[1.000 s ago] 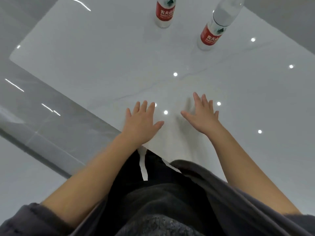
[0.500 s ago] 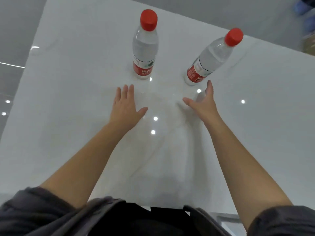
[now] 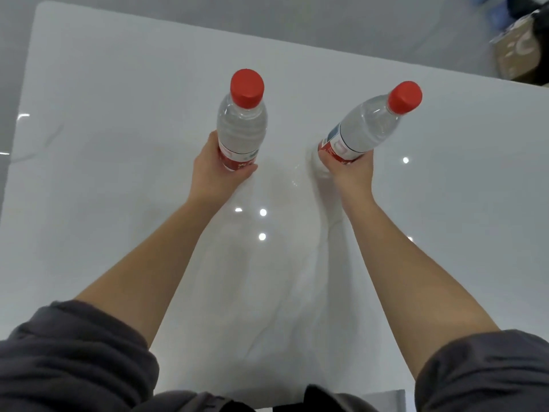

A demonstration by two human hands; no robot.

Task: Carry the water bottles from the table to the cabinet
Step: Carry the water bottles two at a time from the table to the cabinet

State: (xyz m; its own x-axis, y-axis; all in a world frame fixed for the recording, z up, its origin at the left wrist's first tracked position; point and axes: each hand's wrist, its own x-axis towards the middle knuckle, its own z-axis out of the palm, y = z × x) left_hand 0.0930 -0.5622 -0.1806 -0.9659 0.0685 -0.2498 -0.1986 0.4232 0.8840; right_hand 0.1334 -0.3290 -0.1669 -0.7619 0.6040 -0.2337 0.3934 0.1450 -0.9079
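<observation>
Both grips sit low, so the step in hand looks like the lift. The left hand (image 3: 215,171) is wrapped round the red label of the left water bottle (image 3: 242,126), at about 11 o'clock in the view. The right hand (image 3: 352,171) is clamped on the label band of the right water bottle (image 3: 370,127), at about 1 o'clock. Both bottles are over the middle of the glossy white table (image 3: 118,120); their bases are hidden, so I cannot tell whether they have left the surface.

To do it well, squeeze firmly before raising: the bottles look full, and a hold this far below the red caps (image 3: 247,88) leaves the weight above the fingers. Lift straight up and keep them vertical. The right bottle leans toward 1 o'clock, so that wrist probably needs righting. The cabinet is not in view.

Both forearms reach forward, bare, with dark sleeves (image 3: 74,361) bunched near the elbows. Each thumb lies on the inner side of its label, and the fingers curl behind, mostly hidden. A cardboard box (image 3: 517,59) sits off the table at 2 o'clock.
</observation>
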